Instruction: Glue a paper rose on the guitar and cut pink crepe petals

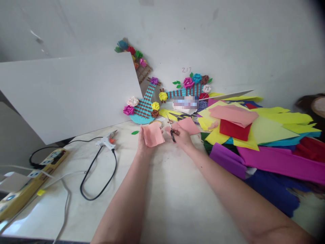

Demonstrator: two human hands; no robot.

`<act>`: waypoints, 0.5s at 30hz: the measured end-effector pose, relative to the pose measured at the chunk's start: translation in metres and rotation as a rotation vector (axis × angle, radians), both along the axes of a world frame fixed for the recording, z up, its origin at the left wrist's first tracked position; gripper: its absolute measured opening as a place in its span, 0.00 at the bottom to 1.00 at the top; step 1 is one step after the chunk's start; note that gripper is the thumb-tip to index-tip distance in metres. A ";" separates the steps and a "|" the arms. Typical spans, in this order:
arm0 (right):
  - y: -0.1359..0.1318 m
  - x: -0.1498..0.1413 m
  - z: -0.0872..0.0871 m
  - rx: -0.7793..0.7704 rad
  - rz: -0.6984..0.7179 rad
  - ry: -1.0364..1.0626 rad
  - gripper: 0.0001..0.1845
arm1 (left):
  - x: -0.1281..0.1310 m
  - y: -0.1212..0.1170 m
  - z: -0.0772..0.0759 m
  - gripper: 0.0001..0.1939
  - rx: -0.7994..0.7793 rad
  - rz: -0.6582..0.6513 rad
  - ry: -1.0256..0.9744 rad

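My left hand (142, 146) is closed on a square piece of pink crepe paper (153, 135), held up with its face towards me. Just to the right, my right hand (183, 138) grips a small pair of scissors (172, 130) by dark handles, blades pointing up and apart from the held piece. Another pink paper sheet (191, 125) lies on the table behind my right hand. Behind both hands are a blue decorated piece with brown strips and paper flowers (146, 105) and a second pair of scissors (183, 116).
A white glue gun (106, 143) with a looped black cord lies on the left, near a yellow power strip (34, 181). A large white board (71, 98) stands behind them. Coloured paper sheets (274, 162) pile up on the right. Another flowered piece (185, 91) leans on the wall.
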State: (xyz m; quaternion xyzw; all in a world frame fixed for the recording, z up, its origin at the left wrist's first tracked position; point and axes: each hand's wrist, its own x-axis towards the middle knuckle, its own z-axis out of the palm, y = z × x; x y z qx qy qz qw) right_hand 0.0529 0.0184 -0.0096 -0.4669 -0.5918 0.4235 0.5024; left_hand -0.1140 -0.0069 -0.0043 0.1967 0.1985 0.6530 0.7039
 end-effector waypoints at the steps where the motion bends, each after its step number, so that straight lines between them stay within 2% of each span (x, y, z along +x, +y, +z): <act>1: -0.001 0.000 0.000 0.041 -0.061 -0.097 0.10 | -0.001 -0.001 0.000 0.29 0.011 -0.003 -0.013; 3: -0.004 0.000 0.000 0.107 -0.203 -0.276 0.09 | -0.001 -0.003 -0.001 0.29 0.026 -0.015 -0.034; 5: -0.006 0.000 0.002 0.121 -0.239 -0.366 0.10 | -0.001 -0.004 -0.001 0.31 0.027 -0.030 -0.055; 8: -0.008 0.000 0.004 0.145 -0.265 -0.429 0.12 | -0.001 -0.005 0.001 0.34 0.034 -0.033 -0.079; 11: -0.009 0.000 0.005 0.214 -0.279 -0.493 0.16 | -0.005 -0.006 0.005 0.34 0.110 0.005 -0.104; 15: -0.011 0.000 0.003 0.295 -0.196 -0.721 0.16 | -0.018 -0.006 0.011 0.28 0.284 0.159 -0.127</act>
